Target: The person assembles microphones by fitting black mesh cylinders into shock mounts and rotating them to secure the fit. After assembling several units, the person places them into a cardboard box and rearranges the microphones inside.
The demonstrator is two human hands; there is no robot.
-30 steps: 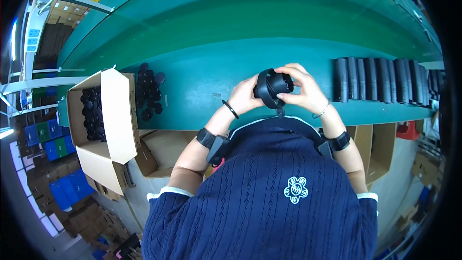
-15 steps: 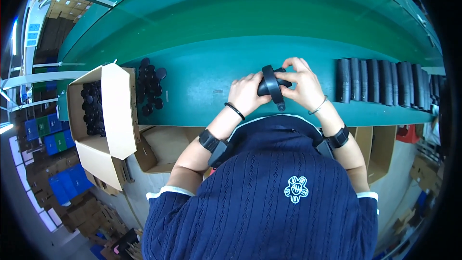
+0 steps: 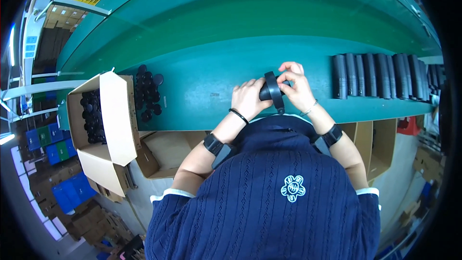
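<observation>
So this black part with a band round it is just right of centre frame. My left hand is wrapped round its left end; my right hand is half curled at the other end, can't tell if it's gripping. Green bench underneath, black discs centre left, black tubes lined up centre right.

The left fingers hide the left end of the black ringed part
</observation>
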